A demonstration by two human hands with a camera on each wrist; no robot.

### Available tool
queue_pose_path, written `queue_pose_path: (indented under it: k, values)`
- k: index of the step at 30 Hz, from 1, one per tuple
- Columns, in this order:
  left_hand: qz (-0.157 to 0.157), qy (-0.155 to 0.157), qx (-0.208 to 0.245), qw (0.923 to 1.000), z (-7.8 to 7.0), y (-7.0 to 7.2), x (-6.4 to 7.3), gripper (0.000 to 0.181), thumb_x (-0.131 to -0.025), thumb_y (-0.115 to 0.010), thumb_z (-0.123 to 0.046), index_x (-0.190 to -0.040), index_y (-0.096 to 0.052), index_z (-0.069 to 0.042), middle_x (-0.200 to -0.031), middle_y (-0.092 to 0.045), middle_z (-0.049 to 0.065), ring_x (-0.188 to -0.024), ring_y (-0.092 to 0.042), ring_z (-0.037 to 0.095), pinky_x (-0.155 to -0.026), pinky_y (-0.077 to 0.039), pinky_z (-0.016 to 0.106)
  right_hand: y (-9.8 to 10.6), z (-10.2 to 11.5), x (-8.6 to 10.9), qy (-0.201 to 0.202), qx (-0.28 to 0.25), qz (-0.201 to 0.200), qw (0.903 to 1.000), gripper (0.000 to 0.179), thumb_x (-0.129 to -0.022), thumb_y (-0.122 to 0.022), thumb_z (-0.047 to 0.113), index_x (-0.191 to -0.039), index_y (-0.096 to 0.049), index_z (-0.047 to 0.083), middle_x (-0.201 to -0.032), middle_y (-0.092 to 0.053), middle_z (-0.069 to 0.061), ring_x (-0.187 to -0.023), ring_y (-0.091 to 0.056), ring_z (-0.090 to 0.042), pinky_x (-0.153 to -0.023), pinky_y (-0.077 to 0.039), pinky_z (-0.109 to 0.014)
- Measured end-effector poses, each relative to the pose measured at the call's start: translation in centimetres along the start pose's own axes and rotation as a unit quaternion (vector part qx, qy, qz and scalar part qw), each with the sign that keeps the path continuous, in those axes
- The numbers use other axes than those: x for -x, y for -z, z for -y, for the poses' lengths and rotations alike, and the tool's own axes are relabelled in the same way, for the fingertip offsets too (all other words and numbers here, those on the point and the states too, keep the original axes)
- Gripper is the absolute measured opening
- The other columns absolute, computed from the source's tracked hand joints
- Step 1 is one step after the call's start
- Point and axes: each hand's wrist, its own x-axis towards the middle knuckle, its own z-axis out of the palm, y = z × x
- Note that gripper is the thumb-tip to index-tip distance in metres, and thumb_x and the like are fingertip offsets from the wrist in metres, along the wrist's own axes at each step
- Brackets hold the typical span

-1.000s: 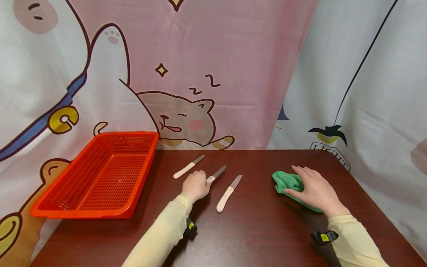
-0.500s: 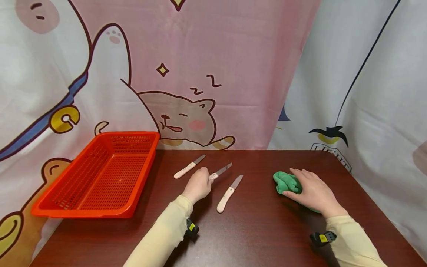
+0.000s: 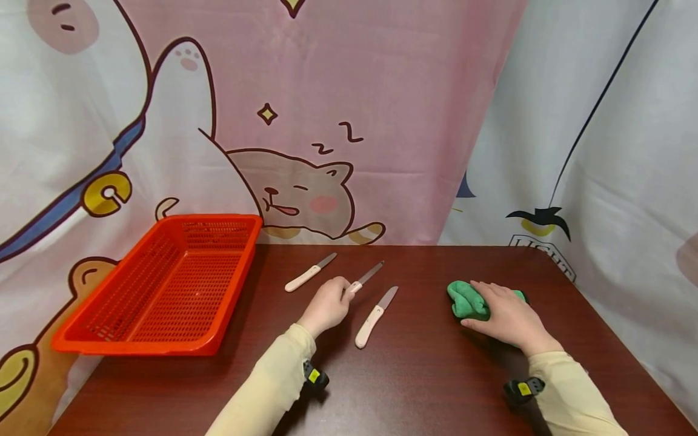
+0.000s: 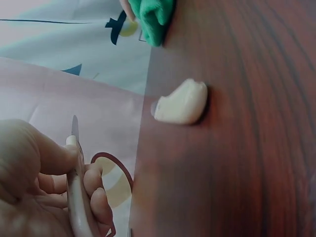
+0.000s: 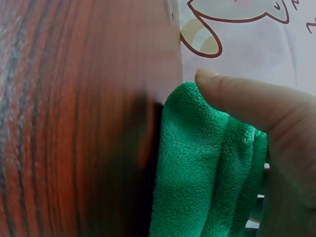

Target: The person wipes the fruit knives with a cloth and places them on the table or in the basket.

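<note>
Cream-coloured and smooth, the handle of the middle knife (image 3: pixel 362 281) sits in the left hand (image 3: pixel 326 306), the thumb pressed along one side and the fingers curled round the other. Its blade points forward, away from the person, and in the left wrist view the knife shows against the backdrop, not the wood. Two more pale-handled knives lie on the table on either side of that hand: the left knife (image 3: pixel 316 268) near the far edge, the right knife (image 3: pixel 377 313) a little closer to the person, both blades angled forward. Well over to the right, the right hand (image 3: pixel 507 317) grips a bunched green cloth (image 3: pixel 468 301), its folds caught between the thumb and the fingers behind. An orange-red plastic basket (image 3: pixel 131 348) with perforated walls stands at the left end of the dark brown wooden table (image 3: pixel 414 375). Behind everything hangs a pink curtain (image 3: pixel 403 121) printed with cartoon animals, beside a white curtain (image 3: pixel 627 181).
</note>
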Motion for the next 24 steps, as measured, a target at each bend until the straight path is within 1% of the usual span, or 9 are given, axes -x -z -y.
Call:
queue_pose_path:
  k: [3, 6, 11, 13, 19, 22, 24]
  values:
    - [-0.004, -0.002, 0.021, 0.9998, -0.3, 0.0, 0.3, 0.008, -0.097, -0.060, -0.007, -0.099, -0.060, 0.001, -0.084, -0.058, 0.006, -0.076, -0.054, 0.020, -0.072, -0.048, 0.036, -0.3, -0.2, -0.1, 0.002, -0.007, 0.004, 1.0000, 0.092, -0.077, -0.080, 0.052, -0.143, -0.045, -0.001, -0.135, -0.052, -0.028, -0.122, -0.048, -0.048, -0.096, -0.040, -0.065]
    - [-0.012, -0.010, 0.033, 0.9993, -0.4, -0.1, 0.6, 0.008, -0.098, -0.059, -0.008, -0.099, -0.060, 0.000, -0.085, -0.058, 0.006, -0.077, -0.055, 0.020, -0.072, -0.048, 0.036, -0.6, -0.2, -0.1, 0.002, -0.014, 0.006, 0.9999, 0.090, -0.077, -0.082, 0.045, -0.144, -0.045, 0.000, -0.135, -0.052, -0.028, -0.121, -0.049, -0.048, -0.094, -0.041, -0.065]
    - [-0.028, -0.023, 0.052, 0.9980, -0.5, -0.4, 0.9, 0.006, -0.099, -0.057, -0.006, -0.097, -0.060, -0.001, -0.083, -0.060, 0.004, -0.075, -0.056, 0.018, -0.070, -0.047, 0.033, -1.0, -0.4, -0.2, 0.007, -0.016, 0.007, 0.9998, 0.087, -0.077, -0.083, 0.037, -0.144, -0.044, -0.001, -0.134, -0.053, -0.029, -0.119, -0.051, -0.048, -0.094, -0.042, -0.063]
    - [-0.033, -0.023, 0.064, 0.9971, -0.5, -0.5, 1.0, 0.006, -0.099, -0.057, -0.005, -0.099, -0.059, 0.000, -0.084, -0.060, 0.005, -0.076, -0.058, 0.019, -0.069, -0.047, 0.033, -1.1, -0.4, -0.3, 0.011, -0.018, 0.006, 0.9998, 0.085, -0.078, -0.084, 0.034, -0.144, -0.044, -0.001, -0.134, -0.053, -0.029, -0.119, -0.052, -0.047, -0.094, -0.043, -0.062]
    - [-0.041, -0.011, 0.115, 0.9925, -0.4, -0.6, 1.2, 0.010, -0.100, -0.052, -0.003, -0.106, -0.058, 0.003, -0.085, -0.062, 0.009, -0.077, -0.059, 0.021, -0.067, -0.048, 0.033, -1.1, -0.3, -0.4, 0.016, -0.027, 0.006, 0.9995, 0.078, -0.079, -0.084, 0.025, -0.142, -0.046, -0.001, -0.131, -0.055, -0.029, -0.116, -0.054, -0.046, -0.092, -0.045, -0.061]
    - [-0.041, -0.003, 0.145, 0.9886, -0.4, -0.5, 1.3, 0.011, -0.101, -0.051, -0.002, -0.107, -0.057, 0.004, -0.085, -0.062, 0.012, -0.074, -0.057, 0.019, -0.064, -0.047, 0.032, -1.1, -0.2, -0.5, 0.016, -0.025, 0.006, 0.9995, 0.075, -0.079, -0.084, 0.021, -0.141, -0.048, 0.000, -0.128, -0.057, -0.028, -0.113, -0.057, -0.045, -0.090, -0.046, -0.060]
    - [-0.038, 0.001, 0.172, 0.9843, -0.4, -0.6, 1.2, 0.012, -0.101, -0.050, -0.002, -0.107, -0.056, 0.005, -0.085, -0.063, 0.015, -0.070, -0.056, 0.017, -0.061, -0.047, 0.030, -1.1, -0.2, -0.6, 0.016, -0.023, 0.004, 0.9996, 0.073, -0.079, -0.084, 0.020, -0.140, -0.049, 0.001, -0.125, -0.059, -0.028, -0.110, -0.059, -0.044, -0.089, -0.047, -0.059]
